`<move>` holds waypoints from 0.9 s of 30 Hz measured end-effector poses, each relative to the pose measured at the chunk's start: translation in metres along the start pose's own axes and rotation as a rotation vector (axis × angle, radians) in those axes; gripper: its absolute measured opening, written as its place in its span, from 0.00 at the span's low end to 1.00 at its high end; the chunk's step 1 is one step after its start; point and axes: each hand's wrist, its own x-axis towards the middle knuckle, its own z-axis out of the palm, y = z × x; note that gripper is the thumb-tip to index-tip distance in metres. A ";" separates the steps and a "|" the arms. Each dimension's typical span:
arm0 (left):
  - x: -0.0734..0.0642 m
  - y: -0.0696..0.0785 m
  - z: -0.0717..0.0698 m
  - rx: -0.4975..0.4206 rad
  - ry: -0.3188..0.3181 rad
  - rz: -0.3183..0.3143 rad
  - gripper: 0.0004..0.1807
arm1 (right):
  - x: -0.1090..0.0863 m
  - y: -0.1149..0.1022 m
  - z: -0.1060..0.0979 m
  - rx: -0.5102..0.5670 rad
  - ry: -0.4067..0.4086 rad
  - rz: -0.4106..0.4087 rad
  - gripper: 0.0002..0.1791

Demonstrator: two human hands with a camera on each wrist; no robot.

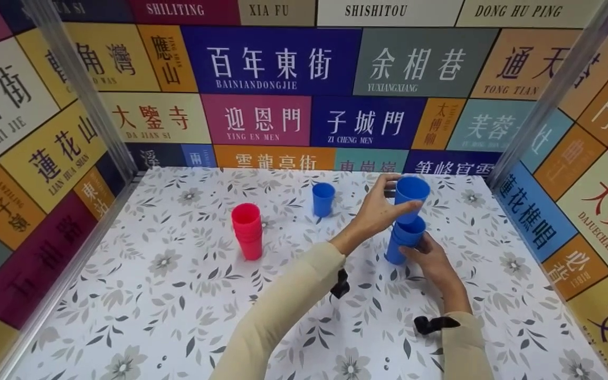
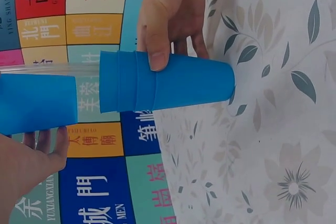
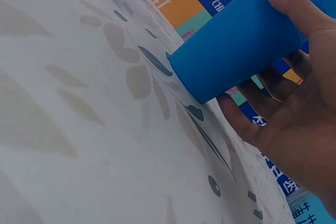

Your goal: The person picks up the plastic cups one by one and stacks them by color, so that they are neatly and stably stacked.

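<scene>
My left hand [image 1: 375, 211] grips a single blue cup [image 1: 412, 194] around its side, holding it up over a nested stack of blue cups. In the left wrist view a gap shows between this raised cup [image 2: 39, 103] and the rims of the stack [image 2: 178, 82]. My right hand [image 1: 436, 264] holds that blue stack [image 1: 396, 250], which stands upright on the table. In the right wrist view the thumb and fingers of the right hand [image 3: 294, 114] wrap around the stack's side [image 3: 236, 45].
Another blue cup [image 1: 323, 200] stands alone behind, left of the hands. Farther left is a nested stack of red cups [image 1: 250, 237]. The table [image 1: 177, 316] has a leaf-patterned cover, with walls of coloured sign panels [image 1: 272, 60] at the back and sides.
</scene>
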 end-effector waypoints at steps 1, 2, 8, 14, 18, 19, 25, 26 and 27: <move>0.000 -0.001 0.001 -0.004 -0.005 0.001 0.40 | 0.000 0.000 0.000 -0.002 0.001 0.001 0.50; 0.001 -0.001 0.002 -0.007 -0.009 0.003 0.40 | 0.000 0.000 0.000 -0.007 0.001 0.000 0.50; 0.001 -0.001 0.010 -0.006 -0.023 0.000 0.40 | 0.000 0.000 -0.001 -0.024 0.000 -0.014 0.50; -0.002 -0.008 0.019 -0.009 -0.052 -0.016 0.38 | -0.003 -0.001 -0.002 -0.005 -0.011 -0.036 0.47; -0.004 -0.014 0.020 -0.013 -0.057 -0.028 0.39 | -0.004 -0.003 -0.001 0.038 -0.028 -0.040 0.46; -0.004 -0.016 0.020 -0.014 -0.054 -0.033 0.39 | -0.005 -0.003 -0.001 0.040 -0.030 -0.037 0.47; -0.002 -0.023 0.009 -0.026 0.016 -0.034 0.38 | -0.004 -0.005 0.000 0.051 -0.021 -0.001 0.49; -0.001 -0.024 0.006 -0.026 0.031 -0.025 0.38 | -0.004 -0.005 0.001 0.058 -0.021 0.003 0.49; 0.000 -0.026 0.003 -0.023 0.045 -0.014 0.38 | -0.003 -0.004 0.001 0.063 -0.022 0.007 0.49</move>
